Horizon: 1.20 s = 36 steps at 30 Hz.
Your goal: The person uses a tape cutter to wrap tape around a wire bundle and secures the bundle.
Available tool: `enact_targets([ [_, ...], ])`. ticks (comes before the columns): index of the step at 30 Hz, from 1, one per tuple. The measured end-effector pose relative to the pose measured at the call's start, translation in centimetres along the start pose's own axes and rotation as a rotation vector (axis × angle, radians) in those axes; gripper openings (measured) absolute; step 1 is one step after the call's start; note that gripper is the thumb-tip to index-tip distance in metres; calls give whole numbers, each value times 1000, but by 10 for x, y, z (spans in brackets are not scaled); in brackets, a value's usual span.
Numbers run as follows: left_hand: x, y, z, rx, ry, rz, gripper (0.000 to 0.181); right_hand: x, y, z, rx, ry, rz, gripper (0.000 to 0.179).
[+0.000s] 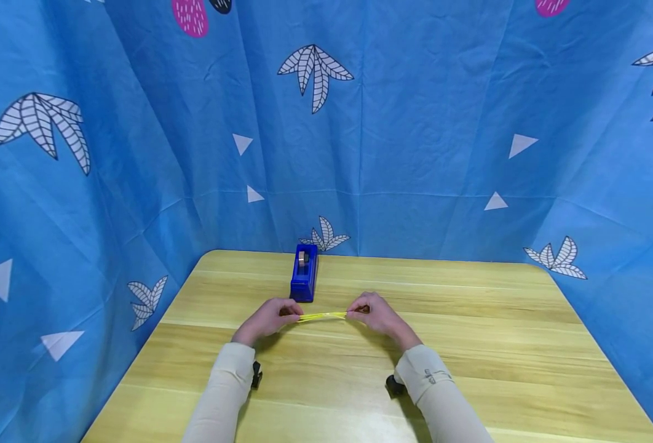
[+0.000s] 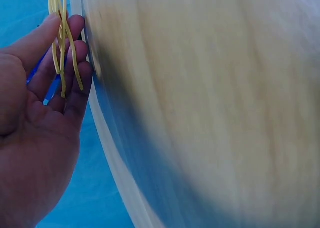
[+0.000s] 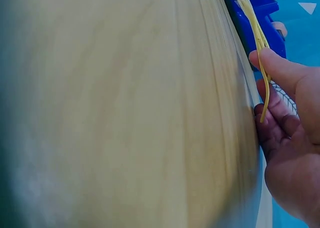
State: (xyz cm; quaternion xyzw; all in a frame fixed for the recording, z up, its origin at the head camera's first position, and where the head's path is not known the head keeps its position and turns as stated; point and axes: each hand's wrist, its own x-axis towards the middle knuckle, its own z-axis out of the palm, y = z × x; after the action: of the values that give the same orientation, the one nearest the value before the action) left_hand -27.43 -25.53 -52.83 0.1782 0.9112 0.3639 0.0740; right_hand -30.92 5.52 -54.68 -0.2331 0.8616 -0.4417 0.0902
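Observation:
A thin bundle of yellow strands [image 1: 323, 315] stretches between my two hands, low over the wooden table. My left hand [image 1: 269, 319] pinches one end between thumb and fingers. Several loose strand ends [image 2: 63, 62] hang past that thumb in the left wrist view. At the other end, my right hand [image 1: 378, 317] pinches the bundle the same way, and one strand end curves down over its fingers in the right wrist view. A shiny band of clear tape shows round the bundle's middle. Just behind the left hand stands a blue tape dispenser [image 1: 304, 277] with a small roll in it.
The wooden table [image 1: 498, 320] reaches out in front and to both sides. Blue patterned curtains [image 1: 415, 123] hang at its back and sides. Dark wrist cameras [image 1: 395, 387] sit under both light sleeves.

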Motion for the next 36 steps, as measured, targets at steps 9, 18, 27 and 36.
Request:
enact_targets([
  [9,0,-2,1,12,4,5,10,-1,-1,0,-18,-9,-1,9],
  [18,-1,-3,3,23,4,27,9,-2,0,1,-35,-10,12,7],
  [27,-3,-2,4,26,5,47,8,-2,1,2,-53,-6,-16,8],
  [36,-3,-4,4,39,3,52,6,-2,1,2,-69,-1,-30,7],
])
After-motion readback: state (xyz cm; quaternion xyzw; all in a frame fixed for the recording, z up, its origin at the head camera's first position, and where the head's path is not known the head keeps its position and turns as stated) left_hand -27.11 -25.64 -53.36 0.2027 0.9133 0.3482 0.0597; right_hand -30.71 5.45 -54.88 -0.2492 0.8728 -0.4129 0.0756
